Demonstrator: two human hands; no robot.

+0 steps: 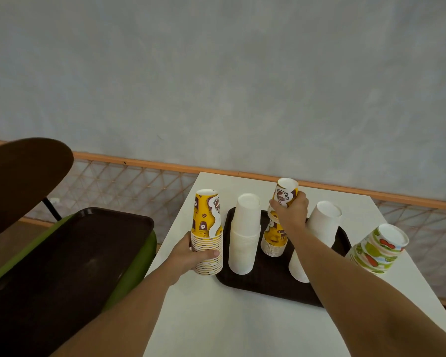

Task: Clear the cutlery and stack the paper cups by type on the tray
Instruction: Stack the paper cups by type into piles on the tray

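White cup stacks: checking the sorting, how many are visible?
2, both on the tray: the left white stack near its left end, the right white stack partly behind the right forearm.

The right arm [327, 264] hides part of a white stack [322, 222] and the tray's [242, 282] near-right corner. The right hand [291, 215] covers where its yellow cup [286, 189] meets the cups [273, 240] below. The second tray [75, 253] runs off at bottom left.
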